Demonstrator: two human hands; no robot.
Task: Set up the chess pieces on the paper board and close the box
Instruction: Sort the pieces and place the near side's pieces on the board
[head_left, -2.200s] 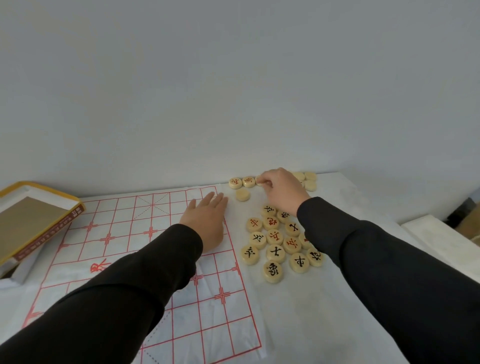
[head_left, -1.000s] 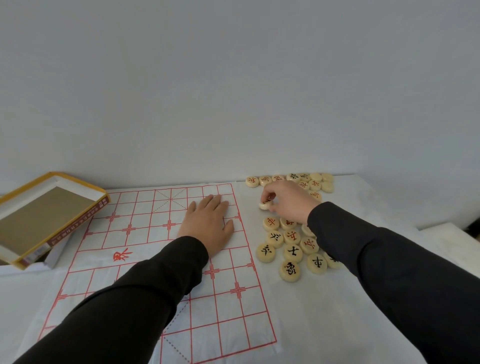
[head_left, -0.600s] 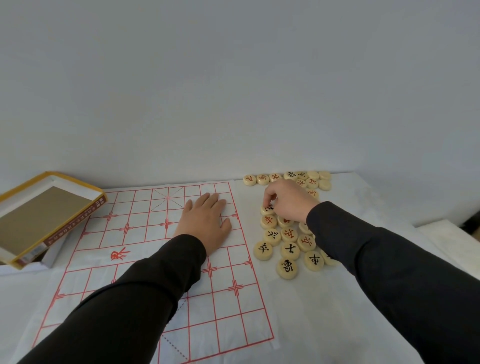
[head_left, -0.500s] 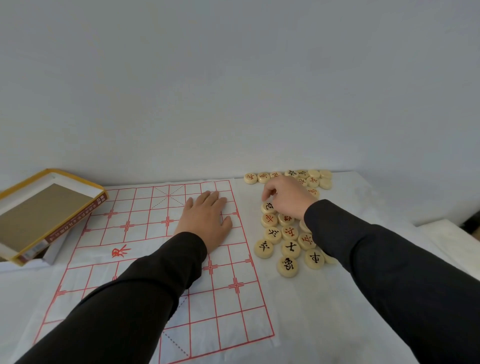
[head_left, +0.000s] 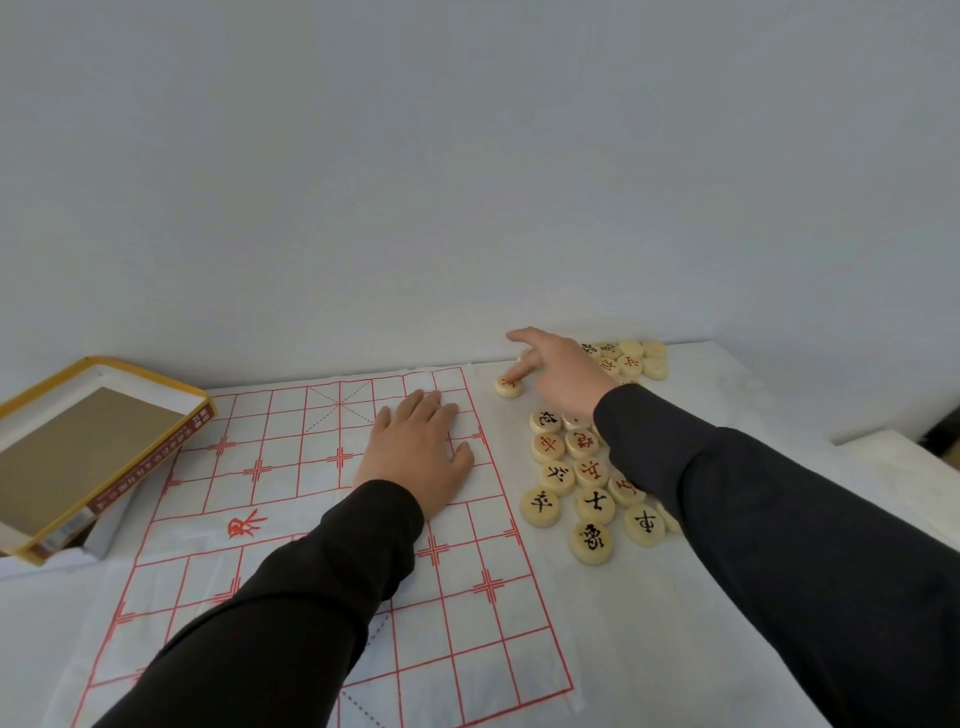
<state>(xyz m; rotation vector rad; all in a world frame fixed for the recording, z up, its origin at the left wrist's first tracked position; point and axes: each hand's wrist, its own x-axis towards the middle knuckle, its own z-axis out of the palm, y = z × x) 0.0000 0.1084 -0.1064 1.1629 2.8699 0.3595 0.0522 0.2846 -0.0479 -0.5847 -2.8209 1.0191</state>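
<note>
A white paper board with a red grid lies on the table. My left hand rests flat on its far right part, fingers straight. Just right of the board lie several round wooden chess pieces, face up with red or black characters. My right hand reaches over them with fingers extended; a fingertip touches a lone red-marked piece beside the board's far right corner. More pieces lie by the wall behind that hand. The open yellow-edged box sits at the left.
A plain wall stands close behind the table. The table's right edge runs diagonally past my right arm, with a white ledge beyond it. The box part overlaps a white part beneath it.
My right hand has moved from the near cluster toward the far left and now touches a single red piece with extended fingers. My left hand has stayed flat on the board.
</note>
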